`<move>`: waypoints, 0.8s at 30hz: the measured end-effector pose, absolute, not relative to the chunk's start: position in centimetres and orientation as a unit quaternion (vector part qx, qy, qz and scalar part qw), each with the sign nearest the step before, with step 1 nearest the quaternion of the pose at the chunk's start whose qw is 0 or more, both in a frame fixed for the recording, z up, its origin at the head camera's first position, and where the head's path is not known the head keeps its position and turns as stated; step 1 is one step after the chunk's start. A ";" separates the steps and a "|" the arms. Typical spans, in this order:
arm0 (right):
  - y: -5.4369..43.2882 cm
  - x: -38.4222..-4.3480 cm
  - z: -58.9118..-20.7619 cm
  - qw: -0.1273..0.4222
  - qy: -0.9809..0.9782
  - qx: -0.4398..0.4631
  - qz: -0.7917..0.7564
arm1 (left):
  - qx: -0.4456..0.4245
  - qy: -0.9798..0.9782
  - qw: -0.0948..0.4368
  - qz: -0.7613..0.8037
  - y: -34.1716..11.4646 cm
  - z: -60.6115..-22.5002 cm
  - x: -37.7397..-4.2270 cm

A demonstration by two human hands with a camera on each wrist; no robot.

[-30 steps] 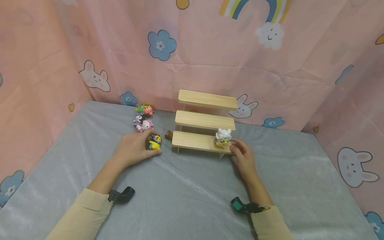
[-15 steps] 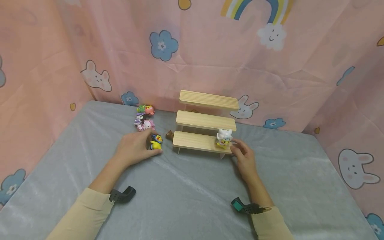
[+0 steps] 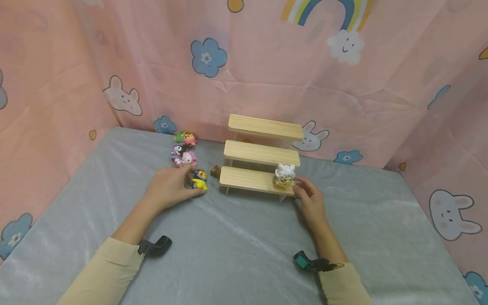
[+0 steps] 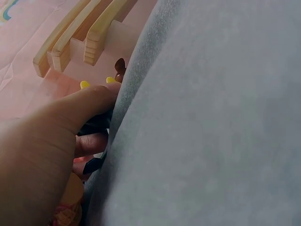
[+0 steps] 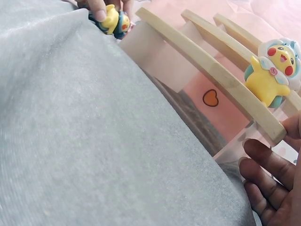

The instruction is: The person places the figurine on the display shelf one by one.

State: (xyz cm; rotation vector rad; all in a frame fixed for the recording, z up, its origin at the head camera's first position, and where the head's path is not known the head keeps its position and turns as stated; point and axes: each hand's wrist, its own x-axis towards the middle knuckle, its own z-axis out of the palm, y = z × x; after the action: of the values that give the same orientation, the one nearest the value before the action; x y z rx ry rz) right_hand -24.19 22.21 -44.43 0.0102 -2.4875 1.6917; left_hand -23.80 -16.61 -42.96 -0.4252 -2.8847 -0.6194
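Note:
In the head view my left hand (image 3: 169, 186) holds a small yellow Pikachu figurine (image 3: 200, 183) in a dark blue hat between thumb and fingers, close over the grey cloth left of a three-tier wooden display shelf (image 3: 244, 178). My left hand (image 4: 61, 127) hides most of that figurine in the left wrist view. My right hand (image 3: 312, 201) grips the right end of the lowest tier. Its lower fingers (image 5: 261, 172) curve loosely below the board in the right wrist view. Another Pikachu figurine (image 5: 270, 80), with a white-and-blue hood, stands upright on that end.
Several colourful figurines (image 3: 184, 157) stand grouped at the back left, just beyond my left hand. A small brown object (image 3: 215, 171) lies beside the shelf's left end. Behind the table hangs a pink patterned cloth (image 3: 259, 63).
The Pikachu figurine in my left hand has shifted slightly right and shows a little more past the fingers. My right hand stays at the shelf's end.

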 end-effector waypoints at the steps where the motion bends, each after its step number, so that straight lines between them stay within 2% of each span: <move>1: 22.2 -24.2 -44.4 0.066 -0.825 0.003 0.562 | -0.140 -0.965 0.083 -0.206 -16.6 -43.0 -23.8; 9: 22.2 -24.2 -44.3 0.066 -0.823 0.003 0.565 | -0.132 -0.964 0.107 -0.206 -16.6 -43.3 -23.8; 24: 22.1 -24.2 -44.4 0.073 -0.818 0.003 0.571 | -0.124 -0.963 0.114 -0.208 -16.5 -43.2 -23.7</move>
State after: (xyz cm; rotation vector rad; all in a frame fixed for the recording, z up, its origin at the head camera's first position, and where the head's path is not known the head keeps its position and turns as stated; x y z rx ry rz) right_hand -24.19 22.12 -44.42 0.0096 -2.4555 1.7150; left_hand -23.65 -16.47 -43.21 -0.3638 -2.8243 -0.6100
